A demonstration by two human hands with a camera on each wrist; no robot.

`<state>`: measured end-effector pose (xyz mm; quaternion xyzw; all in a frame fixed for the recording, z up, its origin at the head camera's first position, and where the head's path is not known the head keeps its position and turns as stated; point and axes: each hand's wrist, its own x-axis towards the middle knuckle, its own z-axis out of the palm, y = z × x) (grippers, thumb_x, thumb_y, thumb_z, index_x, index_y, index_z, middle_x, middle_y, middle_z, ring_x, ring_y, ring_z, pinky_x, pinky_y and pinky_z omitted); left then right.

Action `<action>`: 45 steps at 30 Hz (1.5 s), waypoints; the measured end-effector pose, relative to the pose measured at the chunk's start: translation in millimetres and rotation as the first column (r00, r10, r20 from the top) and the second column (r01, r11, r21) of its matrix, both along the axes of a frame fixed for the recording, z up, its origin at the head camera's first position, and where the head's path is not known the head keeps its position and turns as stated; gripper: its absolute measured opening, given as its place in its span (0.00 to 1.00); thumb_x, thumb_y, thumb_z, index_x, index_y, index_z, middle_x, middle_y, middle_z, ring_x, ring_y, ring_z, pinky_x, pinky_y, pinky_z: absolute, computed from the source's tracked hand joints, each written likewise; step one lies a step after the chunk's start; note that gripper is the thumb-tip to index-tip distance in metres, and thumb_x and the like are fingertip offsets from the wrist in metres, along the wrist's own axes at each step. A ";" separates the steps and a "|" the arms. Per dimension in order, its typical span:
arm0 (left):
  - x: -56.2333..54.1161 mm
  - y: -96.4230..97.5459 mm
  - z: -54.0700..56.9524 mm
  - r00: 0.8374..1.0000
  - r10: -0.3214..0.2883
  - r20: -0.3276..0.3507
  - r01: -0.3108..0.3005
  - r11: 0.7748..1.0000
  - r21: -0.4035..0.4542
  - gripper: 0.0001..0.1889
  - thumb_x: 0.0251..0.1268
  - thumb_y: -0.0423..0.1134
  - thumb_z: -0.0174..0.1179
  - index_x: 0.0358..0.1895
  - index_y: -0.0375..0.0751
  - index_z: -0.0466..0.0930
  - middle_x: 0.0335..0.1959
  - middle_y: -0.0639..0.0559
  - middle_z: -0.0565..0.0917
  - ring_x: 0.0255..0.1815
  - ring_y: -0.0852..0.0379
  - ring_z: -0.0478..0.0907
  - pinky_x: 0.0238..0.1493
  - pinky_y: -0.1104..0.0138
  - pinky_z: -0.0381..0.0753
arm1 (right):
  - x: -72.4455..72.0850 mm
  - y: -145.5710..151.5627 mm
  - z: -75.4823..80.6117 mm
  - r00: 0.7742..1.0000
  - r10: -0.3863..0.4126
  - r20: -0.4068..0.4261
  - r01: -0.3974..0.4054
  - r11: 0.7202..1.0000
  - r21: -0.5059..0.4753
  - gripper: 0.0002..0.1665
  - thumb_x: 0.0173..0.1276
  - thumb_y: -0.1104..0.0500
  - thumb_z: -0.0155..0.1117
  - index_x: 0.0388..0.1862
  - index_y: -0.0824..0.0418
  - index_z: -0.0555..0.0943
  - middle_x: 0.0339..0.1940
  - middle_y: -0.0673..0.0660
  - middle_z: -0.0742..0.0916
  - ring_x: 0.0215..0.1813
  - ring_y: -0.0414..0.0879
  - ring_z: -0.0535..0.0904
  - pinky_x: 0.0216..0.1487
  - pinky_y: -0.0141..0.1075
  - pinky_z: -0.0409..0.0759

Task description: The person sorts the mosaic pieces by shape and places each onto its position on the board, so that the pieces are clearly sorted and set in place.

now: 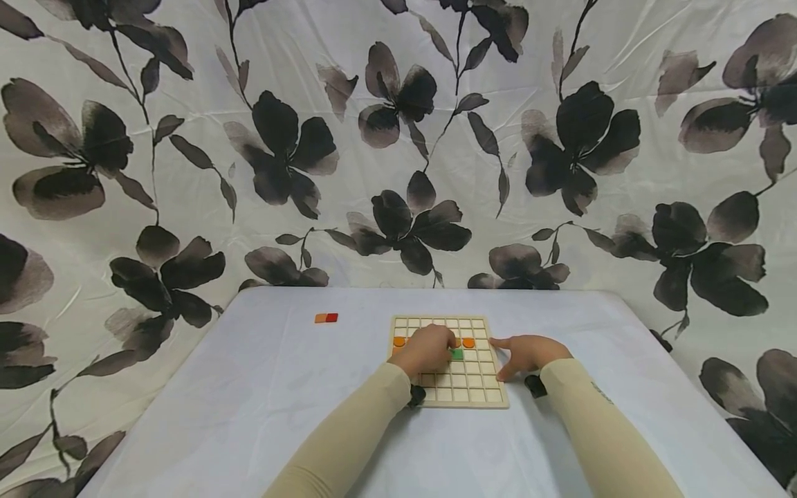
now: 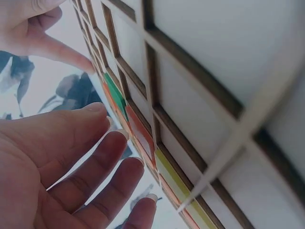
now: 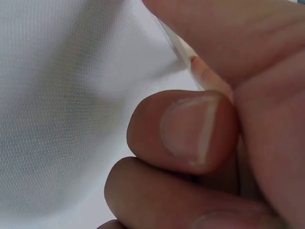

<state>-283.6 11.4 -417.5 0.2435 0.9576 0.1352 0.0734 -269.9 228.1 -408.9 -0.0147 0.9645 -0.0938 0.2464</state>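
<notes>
A light wooden grid board point(image 1: 470, 395) lies on the white table. Over its left part is my left hand point(image 1: 425, 351), fingers slightly bent, with the tips right at a row of coloured tiles. In the left wrist view, a green tile point(image 2: 114, 93), a red tile point(image 2: 139, 128) and a yellow tile point(image 2: 178, 183) sit in that row beside the fingertips. Orange discs point(image 1: 468, 343) line the row behind. My right hand point(image 1: 532, 353) rests against the board's right edge, index finger and thumb spread along it; its other fingers point(image 3: 186, 133) are curled in.
An orange square tile point(image 1: 320, 318) and a red square tile point(image 1: 333, 317) lie side by side on the table point(image 1: 249, 387), left of the board. A flower-printed cloth point(image 1: 398, 173) hangs behind the table's far edge.
</notes>
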 end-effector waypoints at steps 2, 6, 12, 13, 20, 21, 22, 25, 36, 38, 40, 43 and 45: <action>-1.3 -2.8 0.8 1.000 -0.006 -0.011 0.006 1.000 0.002 0.12 0.66 0.36 0.58 0.51 0.46 0.85 0.50 0.55 0.85 0.54 0.56 0.80 0.56 0.62 0.78 | -0.6 0.6 -0.1 1.000 -0.005 -0.001 0.005 1.000 0.002 0.54 0.50 0.39 0.75 0.75 0.40 0.61 0.72 0.64 0.70 0.72 0.64 0.64 0.65 0.62 0.65; -5.2 -9.5 -0.4 1.000 -0.015 -0.015 0.015 1.000 0.012 0.12 0.66 0.38 0.60 0.50 0.45 0.85 0.50 0.54 0.85 0.53 0.56 0.80 0.55 0.63 0.79 | -2.0 1.4 -2.2 1.000 -0.015 0.000 0.015 1.000 -0.005 0.55 0.50 0.39 0.75 0.75 0.40 0.61 0.73 0.63 0.69 0.72 0.63 0.64 0.65 0.62 0.64; -6.3 -17.7 3.5 0.999 -0.025 -0.025 0.026 0.999 0.020 0.11 0.67 0.38 0.59 0.50 0.44 0.85 0.49 0.53 0.85 0.52 0.56 0.81 0.53 0.63 0.79 | -1.5 1.5 -3.9 1.000 -0.030 0.005 0.030 1.000 -0.007 0.54 0.50 0.39 0.75 0.75 0.39 0.60 0.73 0.63 0.69 0.73 0.64 0.63 0.65 0.63 0.64; -6.7 -19.0 3.6 0.999 -0.023 -0.024 0.024 0.999 0.026 0.11 0.67 0.37 0.59 0.50 0.44 0.85 0.49 0.53 0.85 0.52 0.56 0.81 0.53 0.63 0.79 | -1.1 1.7 -4.0 1.000 -0.030 0.004 0.030 1.000 -0.008 0.54 0.50 0.39 0.75 0.75 0.39 0.61 0.73 0.63 0.69 0.73 0.64 0.63 0.65 0.63 0.63; -11.0 -29.6 4.0 0.999 -0.003 -0.035 0.005 0.999 0.035 0.12 0.66 0.32 0.56 0.48 0.43 0.85 0.47 0.53 0.85 0.52 0.54 0.80 0.53 0.62 0.79 | -0.4 1.9 -4.0 0.999 -0.033 0.005 0.033 0.999 -0.005 0.55 0.50 0.38 0.75 0.75 0.39 0.60 0.73 0.64 0.69 0.73 0.65 0.62 0.65 0.64 0.63; -11.4 -31.5 4.7 0.999 -0.004 -0.041 0.006 0.999 0.031 0.12 0.67 0.32 0.55 0.48 0.43 0.85 0.47 0.52 0.85 0.52 0.54 0.80 0.52 0.62 0.79 | -0.6 1.8 -4.1 0.999 -0.036 0.006 0.036 0.999 -0.005 0.54 0.50 0.38 0.75 0.75 0.39 0.60 0.73 0.64 0.69 0.73 0.65 0.63 0.65 0.64 0.63; -11.7 -33.5 5.5 0.999 -0.003 -0.045 0.004 1.000 0.029 0.12 0.67 0.31 0.54 0.48 0.43 0.85 0.47 0.52 0.86 0.52 0.53 0.80 0.52 0.61 0.79 | -0.7 1.6 -3.9 0.999 -0.039 0.006 0.039 0.999 -0.005 0.54 0.50 0.38 0.75 0.75 0.39 0.60 0.73 0.64 0.69 0.73 0.65 0.63 0.65 0.63 0.64; -12.6 -39.6 8.0 0.999 0.007 -0.047 -0.005 0.999 0.043 0.11 0.66 0.32 0.56 0.47 0.41 0.85 0.47 0.50 0.86 0.52 0.51 0.81 0.53 0.59 0.79 | 0.0 1.3 -3.3 0.999 -0.043 0.010 0.043 0.999 -0.010 0.54 0.50 0.38 0.75 0.75 0.39 0.61 0.73 0.64 0.69 0.73 0.65 0.63 0.64 0.64 0.64; -20.5 -62.3 10.6 0.994 0.106 -0.002 -0.106 0.992 0.067 0.10 0.64 0.35 0.59 0.45 0.42 0.85 0.47 0.50 0.85 0.51 0.51 0.80 0.52 0.57 0.79 | -0.1 1.2 -3.8 0.999 -0.044 0.011 0.044 0.999 -0.027 0.55 0.49 0.38 0.75 0.75 0.39 0.60 0.74 0.63 0.68 0.73 0.65 0.62 0.65 0.64 0.63; -22.3 -65.9 12.4 0.989 0.144 0.018 -0.145 0.986 0.080 0.10 0.64 0.35 0.59 0.45 0.41 0.85 0.47 0.50 0.85 0.48 0.52 0.79 0.53 0.57 0.79 | 0.2 1.0 -3.4 0.999 -0.039 0.010 0.039 0.999 -0.027 0.55 0.49 0.38 0.75 0.75 0.39 0.60 0.74 0.63 0.68 0.73 0.65 0.62 0.65 0.64 0.63; -24.8 -69.5 13.6 0.984 0.177 0.034 -0.179 0.980 0.084 0.10 0.64 0.34 0.58 0.45 0.41 0.85 0.45 0.50 0.85 0.45 0.54 0.78 0.53 0.57 0.78 | 0.8 0.9 -3.0 0.999 -0.032 0.008 0.033 0.999 -0.024 0.55 0.49 0.38 0.75 0.75 0.39 0.61 0.73 0.64 0.69 0.73 0.65 0.62 0.65 0.64 0.63; -28.4 -75.0 14.6 0.976 0.214 0.042 -0.217 0.973 0.082 0.10 0.65 0.34 0.56 0.44 0.41 0.85 0.42 0.51 0.84 0.41 0.54 0.76 0.52 0.58 0.78 | 0.7 1.3 -3.2 1.000 -0.019 0.003 0.019 1.000 -0.021 0.54 0.50 0.38 0.75 0.75 0.40 0.61 0.73 0.64 0.69 0.73 0.65 0.63 0.65 0.64 0.63; -30.7 -79.1 14.2 0.972 0.231 0.040 -0.234 0.969 0.081 0.09 0.65 0.35 0.56 0.44 0.41 0.85 0.41 0.52 0.83 0.40 0.55 0.74 0.50 0.59 0.79 | 0.4 1.6 -3.3 1.000 -0.014 0.000 0.014 1.000 -0.021 0.54 0.50 0.38 0.75 0.75 0.40 0.61 0.73 0.64 0.69 0.73 0.64 0.63 0.65 0.64 0.63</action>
